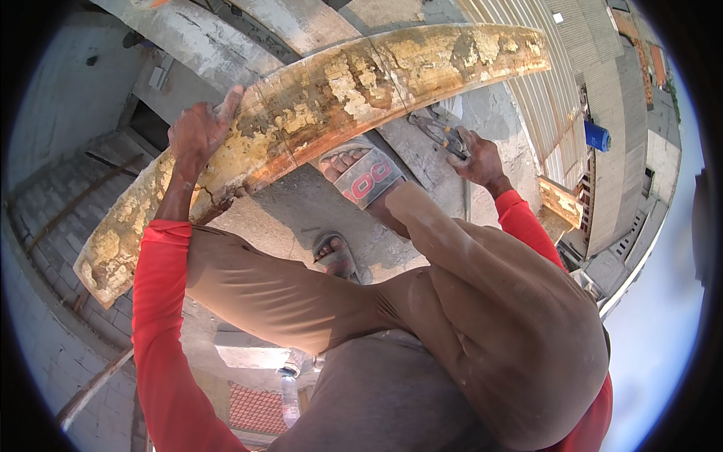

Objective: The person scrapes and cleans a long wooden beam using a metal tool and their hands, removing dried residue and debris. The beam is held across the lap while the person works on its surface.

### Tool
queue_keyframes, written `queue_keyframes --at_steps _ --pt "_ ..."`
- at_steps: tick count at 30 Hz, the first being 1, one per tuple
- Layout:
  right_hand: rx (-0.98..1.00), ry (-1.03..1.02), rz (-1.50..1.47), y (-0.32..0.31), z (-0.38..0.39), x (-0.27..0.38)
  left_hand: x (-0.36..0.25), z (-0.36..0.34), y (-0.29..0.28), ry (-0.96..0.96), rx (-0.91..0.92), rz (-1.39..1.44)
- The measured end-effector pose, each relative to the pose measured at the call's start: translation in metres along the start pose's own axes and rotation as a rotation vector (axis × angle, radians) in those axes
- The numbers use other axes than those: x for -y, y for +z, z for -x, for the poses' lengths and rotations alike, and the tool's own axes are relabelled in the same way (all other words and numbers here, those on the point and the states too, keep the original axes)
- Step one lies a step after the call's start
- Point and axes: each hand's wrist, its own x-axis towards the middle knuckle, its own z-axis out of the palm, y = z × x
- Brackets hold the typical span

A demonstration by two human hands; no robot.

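A long board [331,94] with flaking yellow and cream paint stretches across in front of me, bowed in this view. My left hand [202,129] is closed over its far edge, thumb on top. In my right hand [480,160] is a pair of metal pliers [435,129], gripped by dark handles, with the head toward the board's near edge. The exact kind of pliers is hard to make out. My right foot, in a grey sandal [367,178], is raised close to the board's near edge. A crack and broken patch [218,202] show on the board's left part.
My other sandal [336,260] rests on the dusty concrete floor [271,218]. Concrete beams [192,41] lie beyond the board. Corrugated roofing [553,113] and a blue drum [597,136] are at the right. A plastic bottle [290,395] is near the bottom; a wooden pole [94,388] is lower left.
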Motion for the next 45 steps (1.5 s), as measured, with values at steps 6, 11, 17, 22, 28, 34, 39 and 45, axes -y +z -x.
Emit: queue_keyframes --at_steps 6,11,17,22,28,34,39,45 --pt "-0.218 0.011 0.231 -0.005 0.014 0.044 -0.001 -0.002 0.003 -0.027 0.036 -0.003" --pt "-0.103 0.261 0.127 0.003 0.026 0.085 -0.001 -0.001 -0.001 -0.023 0.057 0.01" --pt "0.524 0.688 -1.198 -0.004 0.015 0.073 -0.005 0.0 -0.001 -0.034 0.032 0.011" --pt "0.398 0.67 -1.252 0.001 0.023 0.087 -0.002 -0.002 0.0 -0.031 0.072 0.0" --pt "-0.291 0.375 0.01 0.019 0.032 0.111 -0.001 -0.003 0.002 -0.018 0.058 0.034" --pt "0.078 0.578 -0.281 0.01 0.02 0.109 -0.004 -0.002 0.0 -0.039 0.09 -0.012" --pt "0.67 0.716 -1.499 -0.028 0.009 0.081 -0.003 -0.003 0.0 -0.039 0.072 -0.019" --pt "0.145 0.436 -0.654 -0.02 0.022 0.094 0.002 -0.007 0.005 -0.022 0.054 -0.006"
